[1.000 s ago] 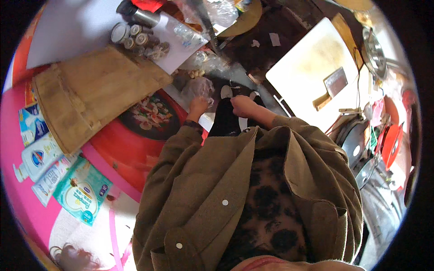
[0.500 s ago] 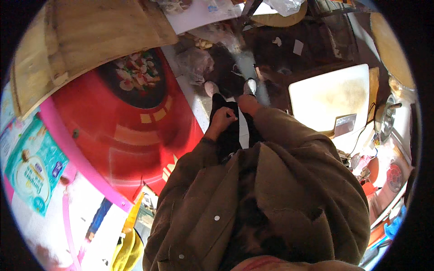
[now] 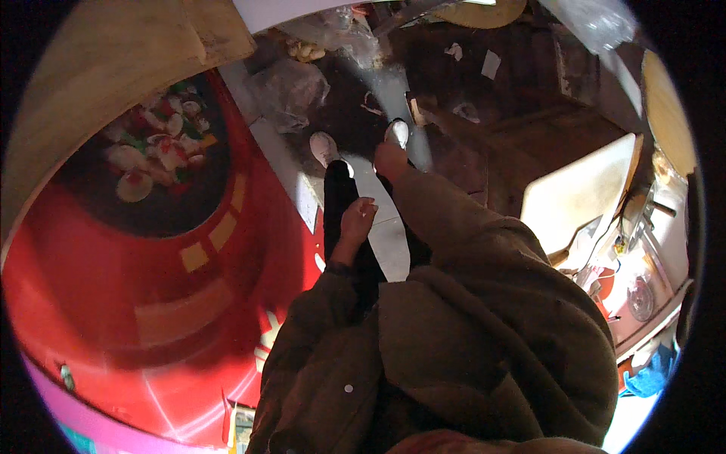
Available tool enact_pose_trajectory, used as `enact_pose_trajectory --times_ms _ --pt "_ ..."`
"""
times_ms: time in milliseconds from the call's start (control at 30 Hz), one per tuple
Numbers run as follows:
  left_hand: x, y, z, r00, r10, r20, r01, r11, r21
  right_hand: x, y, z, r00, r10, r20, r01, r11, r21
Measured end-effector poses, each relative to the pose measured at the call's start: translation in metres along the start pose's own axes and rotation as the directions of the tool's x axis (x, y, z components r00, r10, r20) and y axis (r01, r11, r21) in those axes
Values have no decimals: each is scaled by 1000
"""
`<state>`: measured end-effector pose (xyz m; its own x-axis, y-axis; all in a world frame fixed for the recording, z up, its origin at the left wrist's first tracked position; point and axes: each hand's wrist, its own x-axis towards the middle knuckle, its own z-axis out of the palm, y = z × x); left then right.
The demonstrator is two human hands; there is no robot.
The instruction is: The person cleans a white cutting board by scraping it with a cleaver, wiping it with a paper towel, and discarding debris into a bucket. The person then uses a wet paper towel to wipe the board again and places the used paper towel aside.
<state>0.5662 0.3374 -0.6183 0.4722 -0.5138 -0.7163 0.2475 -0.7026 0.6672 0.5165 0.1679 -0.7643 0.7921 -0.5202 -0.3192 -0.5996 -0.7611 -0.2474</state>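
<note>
My left hand (image 3: pixel 358 219) hangs in front of my dark trouser leg, its fingers curled in toward the thumb. Nothing shows between them. My right hand (image 3: pixel 391 161) hangs a little farther off, above my right shoe (image 3: pixel 397 133). Its back is toward me and the fingers are hidden, so its grip cannot be made out. Both arms are in brown sleeves, and neither hand touches the things around it. Nearest on the left is a large glossy red panel (image 3: pixel 98 303) with a printed picture of food (image 3: pixel 162 147) in a dark oval.
A curved wooden board (image 3: pixel 113 68) overhangs the red panel. Clear plastic bags (image 3: pixel 291 94) and paper scraps (image 3: pixel 491 65) lie on the dark floor ahead. On the right a white board (image 3: pixel 578 197) leans by a brown box (image 3: pixel 556 147), near a cluttered shelf (image 3: pixel 643 295).
The view has turned and shifted left, so the red panel fills more of it. The teal package and yellow cloth have mostly dropped out. Both hands still hang low, my legs now farther apart.
</note>
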Motion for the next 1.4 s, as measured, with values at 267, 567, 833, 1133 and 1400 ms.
enact_pose_trajectory --times_ms 267,567,833,1133,1400 --pt "40 -9 30 922 -320 216 370 893 -257 97 84 107 874 471 120 -454 880 -142" --pt "80 -32 51 925 -320 206 380 797 -470 186 227 154 617 774 -141 -782 623 -1" --pt "97 -13 44 903 -324 281 405 860 -311 224 331 159 587 786 -195 -791 608 70" --pt "120 31 18 875 -325 358 439 844 -308 249 399 168 600 767 -230 -771 630 91" --pt "128 39 -28 883 -374 283 451 841 -300 268 442 179 616 747 -249 -753 651 90"
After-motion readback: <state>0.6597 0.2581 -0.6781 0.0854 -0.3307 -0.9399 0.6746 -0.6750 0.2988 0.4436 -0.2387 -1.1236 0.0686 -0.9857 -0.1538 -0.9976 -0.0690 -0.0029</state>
